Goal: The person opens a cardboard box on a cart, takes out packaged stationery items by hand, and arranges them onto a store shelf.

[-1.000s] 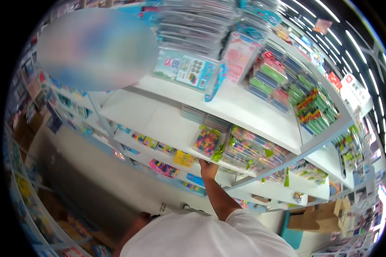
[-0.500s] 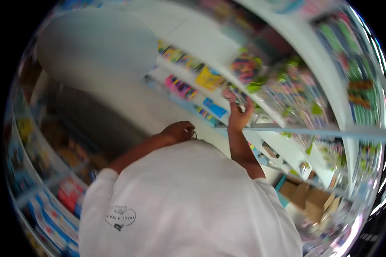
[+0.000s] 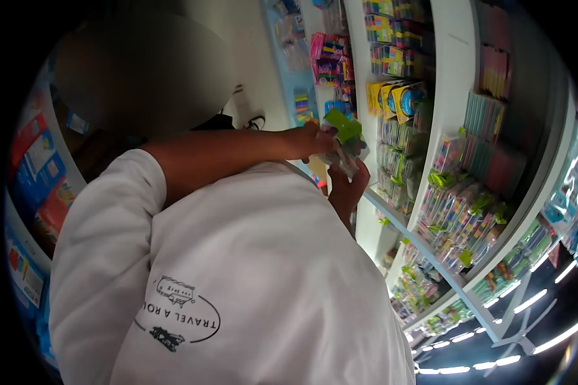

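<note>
One packet (image 3: 347, 136) between both grips (image 3: 304, 142) (image 3: 349, 184)

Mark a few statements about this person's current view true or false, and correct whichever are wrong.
1. The left hand and right hand both touch a clear packet. True.
2. The packet's tag is red. False: it is a green tag.
3. Yellow packs show up and to the right of both hands. True.
4. The shirt is plain black. False: the white shirt bears dark print.
5. The overhead lights are off. False: lit strip lights show at lower right.
</note>
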Available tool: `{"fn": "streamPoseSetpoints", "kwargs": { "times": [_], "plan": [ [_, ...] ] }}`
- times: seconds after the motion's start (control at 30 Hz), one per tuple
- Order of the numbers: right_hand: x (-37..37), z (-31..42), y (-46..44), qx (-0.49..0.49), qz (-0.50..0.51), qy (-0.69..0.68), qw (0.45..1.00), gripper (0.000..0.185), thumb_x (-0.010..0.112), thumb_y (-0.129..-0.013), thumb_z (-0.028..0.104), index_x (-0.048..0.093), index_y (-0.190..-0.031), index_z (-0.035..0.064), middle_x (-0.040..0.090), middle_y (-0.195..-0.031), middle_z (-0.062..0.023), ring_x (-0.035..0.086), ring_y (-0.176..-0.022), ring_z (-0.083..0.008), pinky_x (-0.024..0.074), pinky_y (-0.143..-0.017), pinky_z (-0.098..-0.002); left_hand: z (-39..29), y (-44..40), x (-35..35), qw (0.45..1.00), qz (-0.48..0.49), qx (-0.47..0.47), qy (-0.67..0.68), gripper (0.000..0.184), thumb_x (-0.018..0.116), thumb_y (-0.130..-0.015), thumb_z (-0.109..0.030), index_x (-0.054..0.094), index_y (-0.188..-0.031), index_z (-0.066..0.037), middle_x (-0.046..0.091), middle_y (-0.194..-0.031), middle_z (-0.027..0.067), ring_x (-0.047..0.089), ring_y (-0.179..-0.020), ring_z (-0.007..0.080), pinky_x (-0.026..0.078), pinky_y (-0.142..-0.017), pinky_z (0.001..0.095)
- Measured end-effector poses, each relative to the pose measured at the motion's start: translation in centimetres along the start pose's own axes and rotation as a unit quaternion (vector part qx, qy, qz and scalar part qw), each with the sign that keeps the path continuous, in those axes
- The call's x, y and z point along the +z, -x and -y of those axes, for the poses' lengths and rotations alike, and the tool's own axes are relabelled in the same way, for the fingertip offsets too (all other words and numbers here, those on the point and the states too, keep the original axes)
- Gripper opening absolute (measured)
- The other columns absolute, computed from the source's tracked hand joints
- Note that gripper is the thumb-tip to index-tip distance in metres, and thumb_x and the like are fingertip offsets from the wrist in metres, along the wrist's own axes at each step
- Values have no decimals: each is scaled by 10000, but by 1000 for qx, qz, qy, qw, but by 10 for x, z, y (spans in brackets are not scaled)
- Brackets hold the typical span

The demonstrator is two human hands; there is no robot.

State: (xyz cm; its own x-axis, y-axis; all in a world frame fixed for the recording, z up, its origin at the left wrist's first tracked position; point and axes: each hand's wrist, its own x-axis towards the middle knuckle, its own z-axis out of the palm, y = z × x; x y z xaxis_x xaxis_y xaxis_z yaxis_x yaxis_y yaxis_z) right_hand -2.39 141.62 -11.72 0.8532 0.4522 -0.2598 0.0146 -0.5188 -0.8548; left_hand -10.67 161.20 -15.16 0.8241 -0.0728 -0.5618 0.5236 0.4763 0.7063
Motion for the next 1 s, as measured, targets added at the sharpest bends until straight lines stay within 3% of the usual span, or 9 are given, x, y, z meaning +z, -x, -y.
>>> {"fn": "streamPoseSetpoints", "kwargs": {
  "times": [0.07, 0.13, 0.33, 0.57, 0.67, 0.77, 0.9, 0.93, 1.0],
  "plan": [
    [10, 3, 5, -19, 31, -17, 999, 490, 635, -885, -106, 412, -1297, 39, 498, -1273, -128, 591, -1132, -224, 530, -936, -326, 9, -2, -2, 997, -19, 32, 64, 1107, 666, -817, -651, 205, -1502, 87, 639, -1150, 251, 680, -833, 248, 548, -675, 324],
    [18, 9, 10, 7, 62, -57, 996, 521, 633, -889, -102, 395, -1326, 51, 511, -1291, -140, 596, -1136, -226, 515, -950, -317, 4, 7, -8, 993, -33, 22, 110, 898, 707, -819, -539, 359, -1392, 59, 601, -1205, 197, 671, -873, 228, 569, -642, 342],
    [19, 25, 9, 103, 60, -41, 992, 555, 605, -927, -52, 338, -1398, 71, 562, -1224, -158, 589, -1045, -181, 491, -851, -277, 20, -12, 2, 993, -75, 46, 74, 818, 683, -865, -464, 345, -1463, -21, 628, -1214, 171, 675, -804, 213, 550, -722, 329],
    [-7, 18, -41, -79, -16, -107, 991, 612, 599, -889, -79, 316, -1412, 70, 482, -1373, -166, 554, -1194, -228, 510, -868, -301, -36, -67, 33, 973, -102, 201, 43, 678, 654, -949, -346, 366, -1488, -50, 606, -1130, 131, 603, -908, 157, 512, -783, 306],
    [-24, 27, -72, -44, -59, -222, 972, 641, 623, -868, -69, 332, -1421, 73, 379, -1413, -109, 555, -1150, -219, 528, -901, -327, -80, -99, 54, 959, -112, 254, -54, 642, 654, -961, -348, 403, -1465, -38, 601, -1124, 139, 592, -942, 161, 500, -833, 310],
    [-39, 17, -103, -112, -77, -220, 966, 702, 645, -879, -60, 288, -1469, 72, 375, -1447, -130, 500, -1247, -252, 524, -963, -342, -97, -146, 63, 922, -125, 358, -83, 501, 591, -994, -287, 459, -1381, 3, 599, -1281, 176, 580, -1198, 244, 437, -1018, 335],
    [-47, 3, -131, -111, -118, -156, 974, 834, 755, -852, 71, 243, -1511, 37, 360, -1470, -168, 419, -1361, -350, 469, -1061, -433, -130, -160, 70, 923, -99, 349, -126, 405, 568, -1003, -258, 534, -1290, 26, 670, -1111, 189, 618, -1044, 228, 468, -889, 377],
    [-49, 6, -134, -114, -120, -134, 977, 777, 763, -849, 90, 313, -1479, 24, 384, -1465, -175, 433, -1355, -344, 470, -1056, -432, -130, -173, 64, 905, -78, 395, -133, 352, 556, -998, -217, 566, -1249, 30, 685, -1053, 207, 640, -1000, 297, 472, -889, 402],
    [-48, 5, -141, -149, -133, -100, 975, 711, 769, -848, 115, 379, -1434, 18, 439, -1427, -183, 479, -1321, -328, 481, -1038, -438, -117, -200, 42, 818, -147, 471, -296, 322, 592, -944, -114, 590, -1239, 17, 599, -1227, 277, 525, -1151, 483, 400, -1010, 492]
  ]
}}
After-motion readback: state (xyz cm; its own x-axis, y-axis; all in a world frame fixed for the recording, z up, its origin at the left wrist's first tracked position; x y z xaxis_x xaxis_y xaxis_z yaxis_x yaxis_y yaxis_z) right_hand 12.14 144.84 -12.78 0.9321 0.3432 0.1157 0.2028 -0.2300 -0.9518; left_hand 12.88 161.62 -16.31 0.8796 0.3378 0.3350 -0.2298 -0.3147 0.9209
